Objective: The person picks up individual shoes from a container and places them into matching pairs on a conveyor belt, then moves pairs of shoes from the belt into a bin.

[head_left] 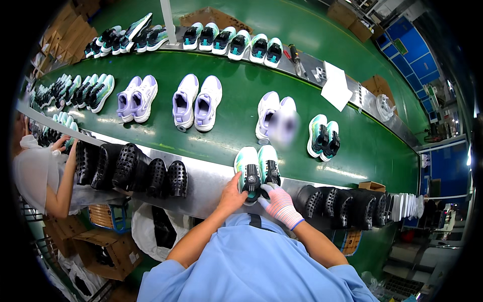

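A pair of teal, white and yellow-green sneakers with black fittings at the ankle openings stands before me at the belt's near edge, toes pointing away. My bare left hand (233,194) grips the left sneaker (246,163) at its outer side and heel. My right hand (283,205), in a pink-and-white striped glove, closes on the heel of the right sneaker (268,157). The fingertips at both heels are partly hidden. Just beyond, on the green belt (226,138), are a white-and-lilac pair (267,108), one shoe blurred, and a teal pair (318,133) to the right.
Black perforated foot-shaped forms (126,166) line the metal ledge at left; more black forms (344,201) stand at right. Further shoes (197,103) sit leftward on the belt. Teal sneakers (239,44), tools (295,58) and white paper (336,85) lie along the far rail. A co-worker (48,171) works at far left.
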A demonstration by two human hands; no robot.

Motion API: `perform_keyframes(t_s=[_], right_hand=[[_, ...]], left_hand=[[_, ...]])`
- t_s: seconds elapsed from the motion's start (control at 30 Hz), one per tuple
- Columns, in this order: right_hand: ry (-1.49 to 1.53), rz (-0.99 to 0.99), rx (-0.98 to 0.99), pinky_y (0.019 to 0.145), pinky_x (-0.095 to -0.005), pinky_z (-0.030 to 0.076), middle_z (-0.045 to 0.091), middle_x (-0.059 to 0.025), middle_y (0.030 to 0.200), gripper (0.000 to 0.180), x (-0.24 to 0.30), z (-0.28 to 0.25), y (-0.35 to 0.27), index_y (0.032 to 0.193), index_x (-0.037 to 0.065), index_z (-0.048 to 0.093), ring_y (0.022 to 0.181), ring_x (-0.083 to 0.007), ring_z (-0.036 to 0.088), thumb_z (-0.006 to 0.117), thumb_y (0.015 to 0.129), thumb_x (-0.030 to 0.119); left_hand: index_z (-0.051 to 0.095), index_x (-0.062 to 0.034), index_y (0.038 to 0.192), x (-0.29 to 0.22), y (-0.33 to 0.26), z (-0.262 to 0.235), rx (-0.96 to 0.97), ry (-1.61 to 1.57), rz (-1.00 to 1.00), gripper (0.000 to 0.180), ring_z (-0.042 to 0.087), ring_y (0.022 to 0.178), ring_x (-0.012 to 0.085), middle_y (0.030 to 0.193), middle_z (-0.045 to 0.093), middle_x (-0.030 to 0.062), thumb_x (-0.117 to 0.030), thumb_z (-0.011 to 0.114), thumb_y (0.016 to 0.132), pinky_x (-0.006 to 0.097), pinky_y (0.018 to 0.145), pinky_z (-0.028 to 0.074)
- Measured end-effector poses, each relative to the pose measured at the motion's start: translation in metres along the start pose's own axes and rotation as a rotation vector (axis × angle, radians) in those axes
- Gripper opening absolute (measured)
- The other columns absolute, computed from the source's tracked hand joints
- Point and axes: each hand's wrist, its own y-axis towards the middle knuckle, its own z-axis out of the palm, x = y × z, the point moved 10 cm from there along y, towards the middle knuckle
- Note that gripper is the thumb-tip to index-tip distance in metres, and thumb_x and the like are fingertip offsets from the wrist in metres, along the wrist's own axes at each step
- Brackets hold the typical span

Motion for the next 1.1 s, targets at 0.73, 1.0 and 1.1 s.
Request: perform_keyframes(t_s=[0.73, 1.0, 1.1], right_hand=[[-0.241, -0.238, 0.087, 0.089, -0.0440, 0.056, 0.068, -0.0136, 0.103, 0.036, 0.017, -0.183, 0.054, 0.109, 0.017, 0.074, 0.102, -0.0345, 0.066, 0.080, 0.079, 0.037], [-0.483, 0.276, -0.148, 0.091, -0.0439, 0.055, 0.072, -0.0210, 0.100, 0.045, -0.235, -0.369, 0.070, 0.111, 0.010, 0.074, 0.099, -0.0379, 0.069, 0.083, 0.072, 0.030], [-0.441, 0.483, -0.091, 0.092, -0.0410, 0.056, 0.073, -0.0218, 0.103, 0.049, -0.335, -0.361, 0.051, 0.113, 0.010, 0.074, 0.102, -0.0369, 0.071, 0.082, 0.070, 0.032]], left_hand=[[0.040, -0.0087, 0.153, -0.019, -0.035, -0.065, -0.104, 0.830, -0.049, 0.085, 0.038, 0.141, 0.0442, 0.155, 0.038, 0.0244, -0.030, 0.082, 0.082, 0.060, 0.101, 0.047], [0.033, -0.0190, 0.157, -0.015, -0.033, -0.034, 0.062, 0.953, -0.305, 0.101, 0.015, 0.151, 0.0532, 0.166, 0.016, 0.0251, -0.037, 0.088, 0.075, 0.072, 0.103, 0.041], [0.032, -0.0199, 0.158, -0.011, -0.030, -0.035, 0.064, 0.942, -0.310, 0.105, 0.014, 0.151, 0.0536, 0.166, 0.014, 0.0252, -0.037, 0.090, 0.072, 0.072, 0.103, 0.041]])
